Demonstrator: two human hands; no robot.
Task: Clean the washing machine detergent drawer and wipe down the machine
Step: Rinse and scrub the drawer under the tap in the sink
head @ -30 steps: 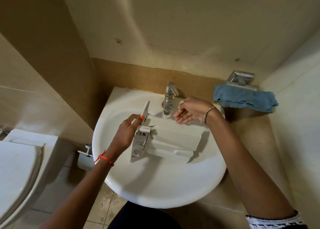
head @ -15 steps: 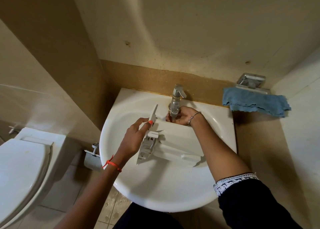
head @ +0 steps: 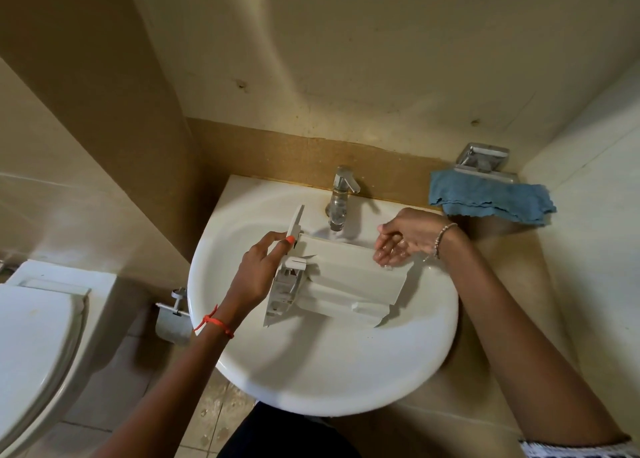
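right hand (head: 398, 237): gone from the tap (head: 339, 197), which it held half a second ago, and now right of the spout. its fingers are loosely curled and wet and hold nothing. whether the fingertips touch the drawer's far corner cannot be told. a beaded bracelet (head: 443, 239) is on the wrist.

left hand (head: 256, 274): unchanged in place, below and left of the tap. it grips the front end of the detergent drawer (head: 353, 274), with the thumb, orange-nailed, against the front panel. a red thread (head: 213, 322) is tied at the wrist.

detergent drawer: white plastic, directly below the tap, over the bowl of the sink (head: 311, 371). it lies crosswise with its closed underside up. the front panel is at the left end and stands nearly on edge. the far long edge sits under the spout.

tap: chrome, single lever, at the back rim of the sink.

blue cloth (head: 491, 201): right of the tap, well apart from it, draped from a metal holder (head: 481, 161) on the wall.

toilet (head: 38, 336): far left of the tap and lower, white, lid down.

roll holder (head: 173, 315): metal, left of and below the tap, between toilet and sink.
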